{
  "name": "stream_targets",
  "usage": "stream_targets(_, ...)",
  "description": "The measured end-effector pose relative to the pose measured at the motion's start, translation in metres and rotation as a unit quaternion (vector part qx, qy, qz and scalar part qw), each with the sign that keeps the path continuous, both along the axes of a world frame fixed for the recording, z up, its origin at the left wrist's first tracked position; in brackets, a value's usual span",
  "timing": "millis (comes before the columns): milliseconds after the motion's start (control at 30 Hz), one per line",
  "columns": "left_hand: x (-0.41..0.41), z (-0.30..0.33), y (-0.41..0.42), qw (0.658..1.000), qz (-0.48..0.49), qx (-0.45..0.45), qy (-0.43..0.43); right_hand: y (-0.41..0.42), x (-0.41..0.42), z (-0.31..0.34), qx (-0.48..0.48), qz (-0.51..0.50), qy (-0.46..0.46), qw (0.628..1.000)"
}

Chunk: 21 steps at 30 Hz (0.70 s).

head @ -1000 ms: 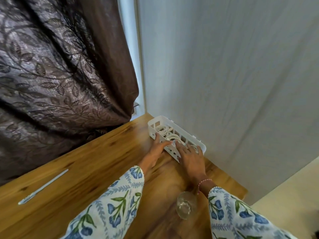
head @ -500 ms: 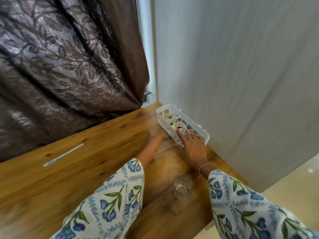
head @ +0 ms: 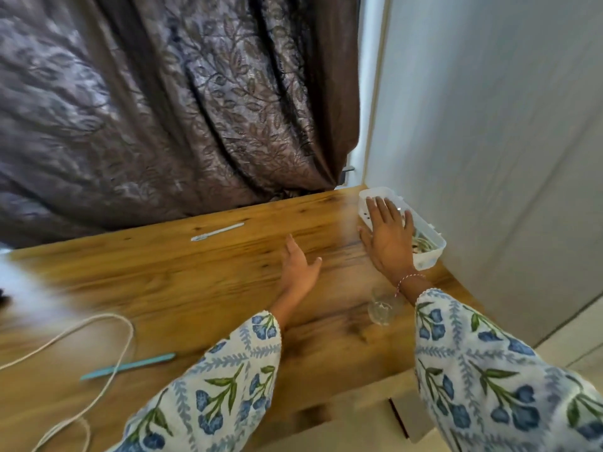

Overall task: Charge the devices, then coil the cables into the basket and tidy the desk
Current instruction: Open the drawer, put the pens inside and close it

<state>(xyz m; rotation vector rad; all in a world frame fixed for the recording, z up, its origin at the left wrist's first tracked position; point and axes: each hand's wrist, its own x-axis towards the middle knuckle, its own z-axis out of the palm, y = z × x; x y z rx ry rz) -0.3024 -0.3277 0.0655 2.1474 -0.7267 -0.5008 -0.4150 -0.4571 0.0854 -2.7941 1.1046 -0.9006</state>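
Basket [head: 430, 240] tight in desk [head: 195, 288] corner; right hand [head: 388, 236] flat across it, fingers straight. Left hand [head: 298, 269] relaxed, holding nothing, beside basket over bare wood.

A heavy brown curtain [head: 169, 102] with a leaf pattern fills the upper left of my view, hanging down behind the wooden desk [head: 182, 288]. To its right, a narrow strip of daylight [head: 370, 93] shows along the curtain's edge (bright, nothing beyond visible), then a plain pale wall [head: 489, 141] fills the upper right. At the lower right, I see a patch of light floor [head: 580, 347].
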Motion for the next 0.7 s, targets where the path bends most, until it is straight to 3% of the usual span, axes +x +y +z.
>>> stream_targets(233,-0.041,-0.033,0.125,0.996,0.021,0.039,-0.077,0.142,-0.009,-0.035,0.014,0.09,-0.007,0.996)
stream_targets(367,-0.074,-0.058,0.19,0.985,0.049,0.051,-0.16,0.204,-0.034,-0.076,0.016,0.105,0.05,0.993)
stream_targets(500,-0.108,-0.089,0.242,0.987,0.116,0.05,-0.096,0.248,-0.067,-0.102,0.042,0.12,0.078,0.989)
stream_targets(600,-0.126,-0.111,0.273,0.979,0.202,-0.021,-0.014,0.278,-0.086,-0.122,0.179,0.079,0.021,0.98)
stream_targets(700,-0.129,-0.13,0.289,0.949,0.299,-0.052,0.083,0.301,-0.101,-0.154,0.393,-0.01,-0.089,0.915)
